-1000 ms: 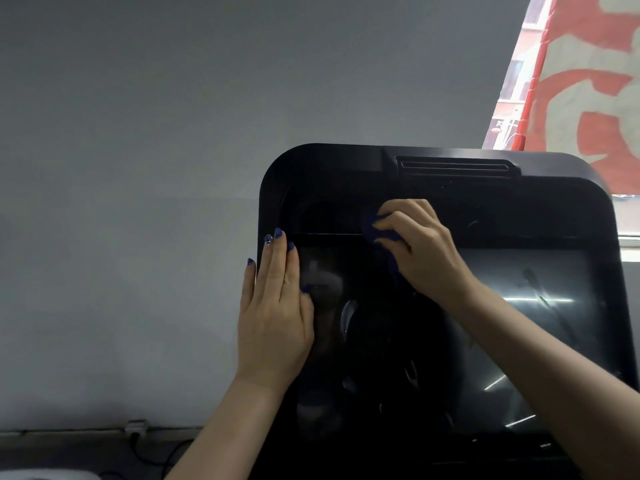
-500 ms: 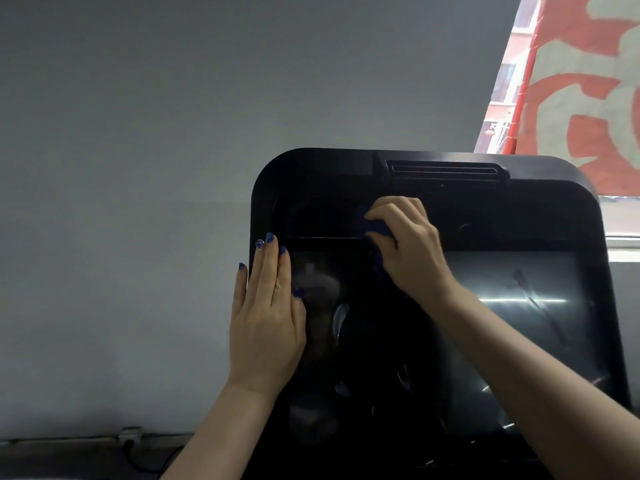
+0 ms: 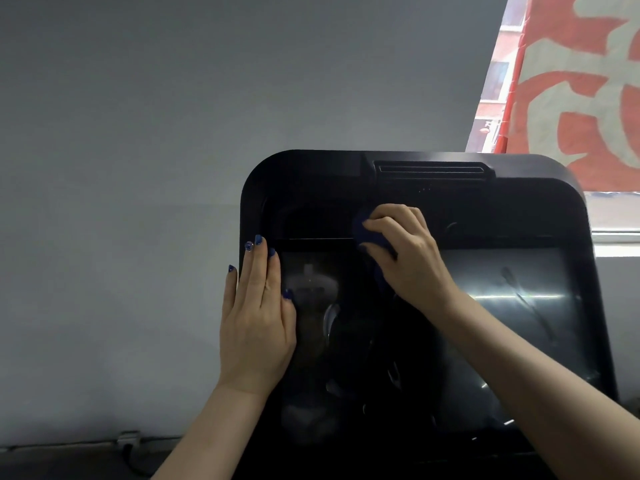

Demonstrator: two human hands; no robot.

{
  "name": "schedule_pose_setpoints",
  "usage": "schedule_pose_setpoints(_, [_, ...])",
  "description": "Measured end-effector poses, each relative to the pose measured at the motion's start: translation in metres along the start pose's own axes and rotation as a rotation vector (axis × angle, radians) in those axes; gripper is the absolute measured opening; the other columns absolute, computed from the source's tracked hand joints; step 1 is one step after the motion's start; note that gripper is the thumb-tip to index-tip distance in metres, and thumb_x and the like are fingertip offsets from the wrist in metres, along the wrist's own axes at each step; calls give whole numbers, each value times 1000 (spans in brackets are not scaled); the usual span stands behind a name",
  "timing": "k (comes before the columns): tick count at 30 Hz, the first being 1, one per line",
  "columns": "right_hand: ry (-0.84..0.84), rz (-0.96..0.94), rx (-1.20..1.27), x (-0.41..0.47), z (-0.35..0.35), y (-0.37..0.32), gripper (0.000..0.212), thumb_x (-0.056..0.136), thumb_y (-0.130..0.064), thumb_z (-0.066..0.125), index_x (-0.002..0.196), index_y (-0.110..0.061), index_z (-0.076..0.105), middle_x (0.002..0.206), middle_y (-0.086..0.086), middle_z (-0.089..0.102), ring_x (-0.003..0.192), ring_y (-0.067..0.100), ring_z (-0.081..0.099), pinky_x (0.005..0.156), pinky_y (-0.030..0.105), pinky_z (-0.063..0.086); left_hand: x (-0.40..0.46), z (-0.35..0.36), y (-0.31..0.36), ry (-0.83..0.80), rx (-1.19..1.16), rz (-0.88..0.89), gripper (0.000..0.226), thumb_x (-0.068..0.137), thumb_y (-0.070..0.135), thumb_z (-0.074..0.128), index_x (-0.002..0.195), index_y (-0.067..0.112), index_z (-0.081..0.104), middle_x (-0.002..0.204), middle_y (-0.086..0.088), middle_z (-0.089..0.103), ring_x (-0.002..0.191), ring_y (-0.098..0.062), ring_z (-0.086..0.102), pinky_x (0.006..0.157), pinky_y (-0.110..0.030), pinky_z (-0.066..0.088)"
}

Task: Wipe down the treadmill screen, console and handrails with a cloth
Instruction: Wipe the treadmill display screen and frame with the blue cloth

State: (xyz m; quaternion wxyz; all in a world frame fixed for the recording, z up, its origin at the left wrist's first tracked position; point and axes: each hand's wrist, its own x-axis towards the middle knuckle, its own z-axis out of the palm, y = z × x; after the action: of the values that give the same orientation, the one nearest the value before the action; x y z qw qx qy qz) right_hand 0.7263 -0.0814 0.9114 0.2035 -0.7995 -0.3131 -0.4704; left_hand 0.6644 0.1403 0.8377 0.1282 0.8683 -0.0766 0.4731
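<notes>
**Both hands on the treadmill console**

In front of me, filling the lower right of the view, stands the black treadmill console (image 3: 311,174), its rounded top edge carrying a slotted vent (image 3: 429,168) to the right of centre. My left hand (image 3: 258,323) lies flat on the left side of the screen (image 3: 502,323), fingers straight and together, blue-painted nails pointing up toward the console's left corner; it holds nothing. My right hand (image 3: 405,258) is curled around a dark blue cloth (image 3: 369,235), pressing it to the console at the line where the upper panel meets the screen's top edge. Only a bunched corner of the cloth shows past my fingertips, plus a dim strip below my palm; the rest is hidden under the hand.

My right forearm crosses the middle of the screen and covers much of it. The glass is dark and gives back pale streaks of light on the right and a blurred, greyish reflection near my left hand, which I cannot make out.

Behind the console is a plain grey wall (image 3: 138,133). To the far right hangs a red and white banner (image 3: 581,98) with large shapes that may be writing, cut off and unreadable. A cable (image 3: 131,455) runs along the floor at the lower left. The handrails are out of view.
</notes>
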Motion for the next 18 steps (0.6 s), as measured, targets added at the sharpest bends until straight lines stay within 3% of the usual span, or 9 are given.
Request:
schedule_pose_setpoints(4, [0, -18, -8, -2, -8, 6, 15, 85, -5, 71, 98, 1, 68, 107, 11, 63, 100, 25, 52, 91, 21, 41, 0, 0, -1, -3, -5, -9, 51, 99, 17, 35, 147, -3, 39, 160, -17, 26, 150, -28, 22, 122, -46, 20])
schedule_pose_setpoints(8, [93, 93, -28, 4, -4, 6, 14, 81, 1, 72, 95, 2, 68, 105, 12, 62, 99, 22, 49, 92, 7, 32, 0, 1, 0, -2, -15, -10, 51, 100, 18, 33, 146, -3, 39, 160, -17, 27, 150, -28, 22, 121, -47, 22])
schedule_pose_setpoints(11, [79, 79, -14, 7, 4, -2, 13, 82, 1, 71, 95, 2, 67, 105, 12, 62, 100, 21, 48, 92, 8, 32, -1, 1, -1, -1, -8, -4, 51, 100, 17, 35, 147, -3, 39, 160, -17, 26, 150, -29, 22, 122, -46, 21])
schedule_pose_setpoints(15, [-65, -62, 5, 1, -18, 15, 15, 85, -4, 70, 98, 2, 67, 108, 11, 62, 101, 23, 51, 94, 14, 36, 0, 0, 0, -7, -3, 2, 51, 99, 17, 36, 148, -1, 38, 161, -17, 24, 151, -28, 20, 123, -44, 17])
schedule_pose_setpoints(18, [-13, -23, -27, 5, -24, 23, 14, 84, -3, 70, 96, 2, 68, 105, 11, 62, 97, 25, 52, 92, 11, 34, 1, -1, 1, -7, -5, 35, 52, 99, 17, 35, 148, 0, 39, 161, -14, 26, 151, -26, 19, 123, -43, 16])
